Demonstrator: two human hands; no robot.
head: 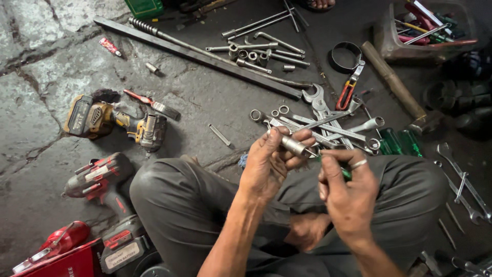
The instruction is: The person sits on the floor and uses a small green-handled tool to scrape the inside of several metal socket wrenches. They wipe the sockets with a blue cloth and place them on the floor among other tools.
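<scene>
Forearms and knees in grey trousers [195, 205] closest to camera, person sitting cross-legged on the stone floor [41, 128]. Left hand [271, 161] fingers curled and pressed around a short metal socket [294, 146], held roughly level, thumb on top, fingertips wrapped under it. Right hand [348, 187] fingers pinched together on a thin green-handled tool [344, 173], its tip pointing into the socket's open end; ring on one finger. Tool mostly hidden by the fingers, can't tell its exact kind. Both hands above the lap, socket just in front of the knees.

Outward: just beyond the hands, a pile of combination wrenches [328, 123] on the floor, green-handled screwdrivers [400, 141] to their right. More wrenches [461, 184] at right edge. Further out, red-handled pliers [347, 92], a black ring [344, 55], wooden hammer handle [392, 79], long steel bar [200, 56], loose sockets and L-wrenches [256, 51]. Left side: yellow-black cordless driver [115, 120], red-grey impact wrench [105, 184] near the left knee, red case [66, 259] bottom corner. Bin of tools [425, 25] top right.
</scene>
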